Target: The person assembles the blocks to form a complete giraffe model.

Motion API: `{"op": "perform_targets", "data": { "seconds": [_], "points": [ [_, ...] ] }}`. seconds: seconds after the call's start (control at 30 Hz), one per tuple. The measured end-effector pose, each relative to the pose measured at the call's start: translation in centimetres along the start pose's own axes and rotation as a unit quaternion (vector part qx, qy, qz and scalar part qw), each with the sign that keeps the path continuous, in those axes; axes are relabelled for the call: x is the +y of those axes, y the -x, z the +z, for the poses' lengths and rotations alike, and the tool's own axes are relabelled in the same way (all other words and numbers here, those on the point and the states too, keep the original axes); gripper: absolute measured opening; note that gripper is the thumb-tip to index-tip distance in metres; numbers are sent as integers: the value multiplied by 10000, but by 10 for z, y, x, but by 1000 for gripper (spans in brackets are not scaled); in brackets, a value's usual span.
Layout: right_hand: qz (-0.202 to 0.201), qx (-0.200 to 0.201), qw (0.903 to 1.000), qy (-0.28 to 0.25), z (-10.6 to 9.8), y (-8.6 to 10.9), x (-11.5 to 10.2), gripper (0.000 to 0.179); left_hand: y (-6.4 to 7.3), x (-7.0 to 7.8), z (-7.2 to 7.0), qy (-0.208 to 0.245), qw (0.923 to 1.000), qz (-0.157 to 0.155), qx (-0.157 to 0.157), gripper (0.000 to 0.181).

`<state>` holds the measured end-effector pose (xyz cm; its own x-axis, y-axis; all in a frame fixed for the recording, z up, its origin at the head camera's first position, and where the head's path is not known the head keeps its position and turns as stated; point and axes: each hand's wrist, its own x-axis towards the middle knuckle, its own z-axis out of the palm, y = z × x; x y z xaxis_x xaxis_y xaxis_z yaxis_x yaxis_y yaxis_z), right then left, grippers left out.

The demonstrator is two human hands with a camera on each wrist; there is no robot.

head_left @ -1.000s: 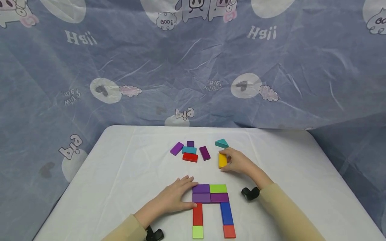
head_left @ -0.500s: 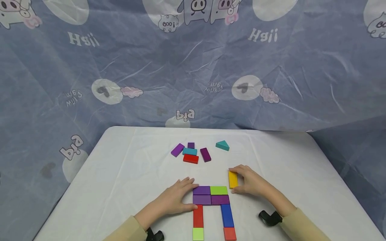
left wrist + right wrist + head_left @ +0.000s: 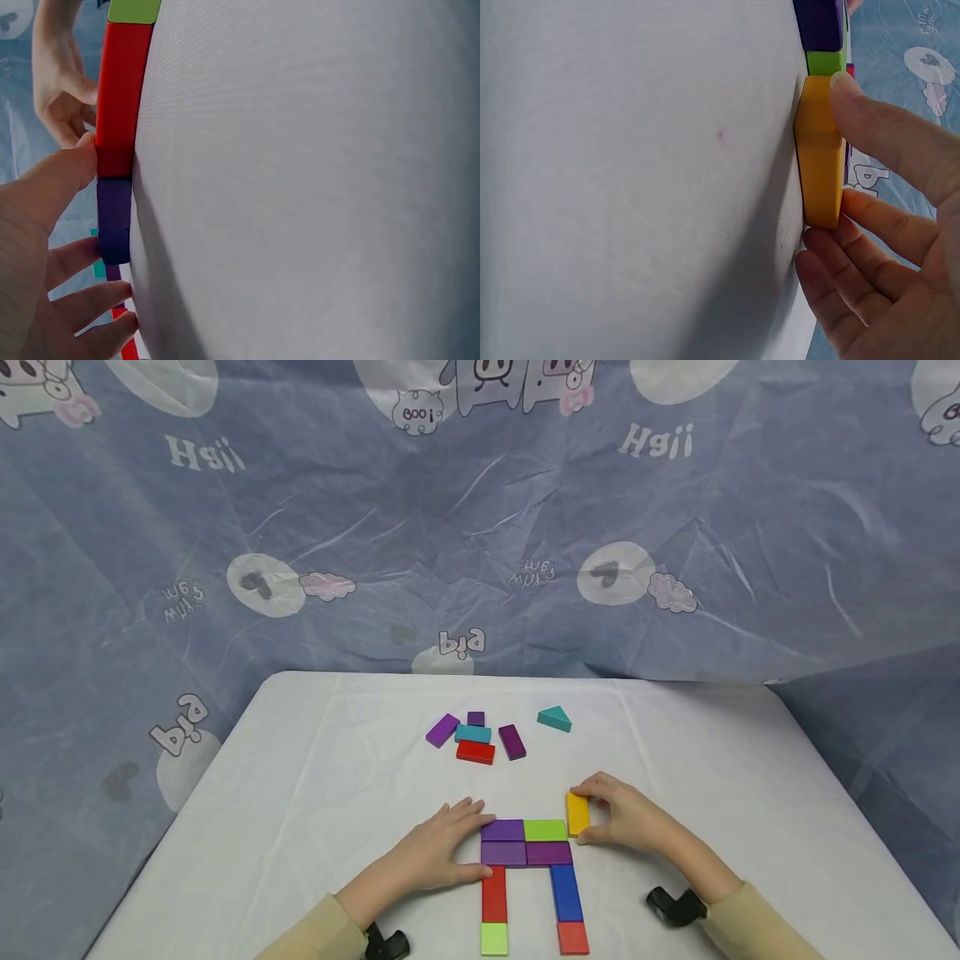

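Observation:
My right hand (image 3: 630, 817) pinches a yellow block (image 3: 577, 814) lengthwise between thumb and fingers. In the right wrist view the yellow block (image 3: 821, 154) stands close over the white cloth, its end right at a lime block (image 3: 826, 62). A flat figure of blocks lies in front of me: purple blocks (image 3: 503, 853) and a lime block (image 3: 545, 831) on top, with a red block (image 3: 493, 893) and a blue block (image 3: 566, 893) as legs. My left hand (image 3: 431, 853) is spread at its left side, thumb at the red block, forefinger at the upper purple corner.
Farther back lie a purple block (image 3: 442, 731), a teal block (image 3: 473, 734), another red block (image 3: 476, 752), a dark magenta block (image 3: 512, 742) and a teal triangle (image 3: 554, 719). A patterned blue curtain (image 3: 420, 527) hangs behind the white-covered table (image 3: 337, 760).
My right hand has brought the yellow block from near the teal triangle towards me and rightward, then slightly left to the lime block's right side. The left hand has stayed in place.

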<state>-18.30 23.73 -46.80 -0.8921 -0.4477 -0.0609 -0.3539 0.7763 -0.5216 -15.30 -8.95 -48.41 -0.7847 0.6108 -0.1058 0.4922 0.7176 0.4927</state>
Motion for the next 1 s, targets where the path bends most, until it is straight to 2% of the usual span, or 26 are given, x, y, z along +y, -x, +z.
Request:
{"op": "perform_targets", "data": {
  "seconds": [0.3,0.77,1.0],
  "points": [
    [183,-37,9998,24,2,2,-5,63,0,-1,1,-71,9999,16,72,70],
    [32,23,10000,8,3,3,-5,64,-1,0,0,-99,9999,49,105,70],
    [24,-73,10000,-5,1,-1,-3,65,0,0,0,-22,10000,48,42,69]
  ]
}}
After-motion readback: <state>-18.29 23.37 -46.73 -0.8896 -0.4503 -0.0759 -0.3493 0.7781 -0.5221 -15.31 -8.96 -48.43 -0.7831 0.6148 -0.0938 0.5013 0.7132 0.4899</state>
